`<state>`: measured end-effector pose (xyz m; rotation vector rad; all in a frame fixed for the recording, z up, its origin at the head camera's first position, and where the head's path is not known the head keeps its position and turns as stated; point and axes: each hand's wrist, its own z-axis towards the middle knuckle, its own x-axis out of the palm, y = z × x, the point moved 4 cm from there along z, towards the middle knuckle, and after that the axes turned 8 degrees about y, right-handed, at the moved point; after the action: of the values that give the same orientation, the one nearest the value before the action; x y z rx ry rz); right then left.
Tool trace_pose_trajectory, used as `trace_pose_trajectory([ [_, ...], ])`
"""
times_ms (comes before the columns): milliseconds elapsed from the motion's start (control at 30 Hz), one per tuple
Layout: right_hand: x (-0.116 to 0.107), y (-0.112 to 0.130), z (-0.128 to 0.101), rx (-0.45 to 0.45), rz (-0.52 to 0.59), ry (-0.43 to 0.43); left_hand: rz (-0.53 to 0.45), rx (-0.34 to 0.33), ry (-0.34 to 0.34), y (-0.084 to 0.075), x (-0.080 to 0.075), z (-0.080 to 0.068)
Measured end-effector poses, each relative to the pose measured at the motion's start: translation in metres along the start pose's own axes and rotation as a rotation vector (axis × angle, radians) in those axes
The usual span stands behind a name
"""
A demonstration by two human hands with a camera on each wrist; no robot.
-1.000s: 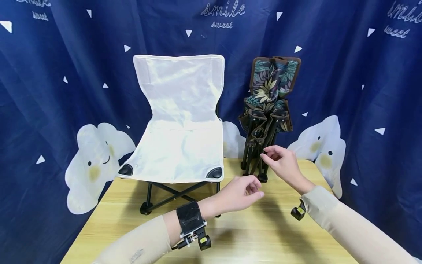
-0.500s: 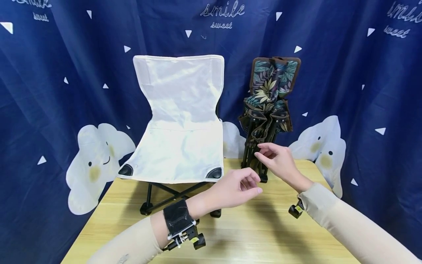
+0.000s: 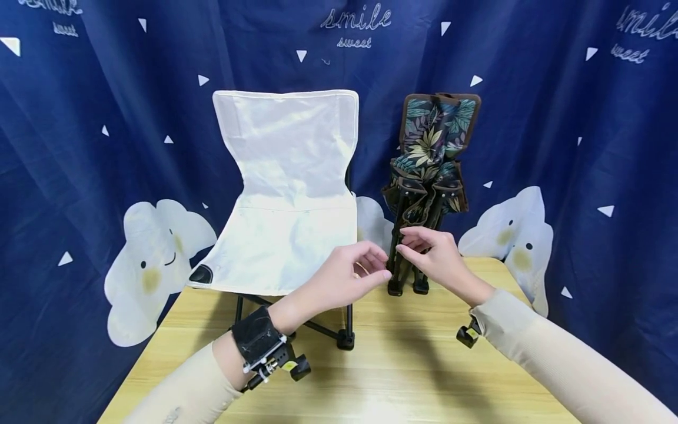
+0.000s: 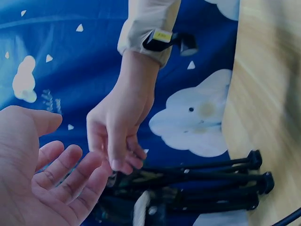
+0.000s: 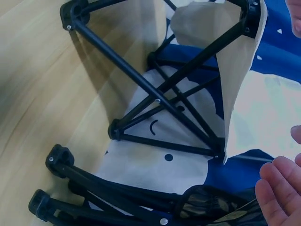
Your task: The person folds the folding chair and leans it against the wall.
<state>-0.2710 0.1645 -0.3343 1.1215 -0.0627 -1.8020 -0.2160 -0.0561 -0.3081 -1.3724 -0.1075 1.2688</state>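
Observation:
A folded camp chair (image 3: 431,147) with leaf-print fabric and black legs stands upright on the wooden table (image 3: 413,365). My right hand (image 3: 429,253) hovers in front of its legs with loosely bent fingers and nothing in them. My left hand (image 3: 355,271) floats just left of it, fingers relaxed, between the two chairs. An unfolded white camp chair (image 3: 288,194) stands to the left. The left wrist view shows my open left palm (image 4: 42,188) and the right hand (image 4: 120,132) close to the folded legs (image 4: 211,181). In the right wrist view my fingertips (image 5: 280,188) hold nothing.
A dark blue curtain (image 3: 556,118) with white cloud figures hangs close behind the table. The white chair's crossed black frame (image 5: 160,101) sits just left of the folded chair's feet (image 5: 51,160). Bare tabletop lies in front of both chairs.
Both hands have moved up and to the left. The left hand rose from low over the table to beside the right hand, in front of the folded chair's legs.

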Motion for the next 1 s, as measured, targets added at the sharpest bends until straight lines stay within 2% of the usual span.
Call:
trace_pose_trajectory([
  [267, 0.005, 0.009, 0.009, 0.003, 0.002, 0.036, 0.020, -0.020, -0.108, 0.004, -0.038, -0.005],
  [533, 0.013, 0.019, 0.013, -0.005, -0.006, 0.074, 0.043, -0.089, -0.186, 0.027, -0.078, -0.019],
  [800, 0.021, 0.030, 0.016, -0.060, -0.017, 0.104, 0.088, -0.147, -0.207, 0.045, -0.114, -0.041],
  [1000, 0.026, 0.037, 0.020, -0.095, -0.029, 0.123, 0.128, -0.189, -0.207, 0.057, -0.133, -0.057],
])
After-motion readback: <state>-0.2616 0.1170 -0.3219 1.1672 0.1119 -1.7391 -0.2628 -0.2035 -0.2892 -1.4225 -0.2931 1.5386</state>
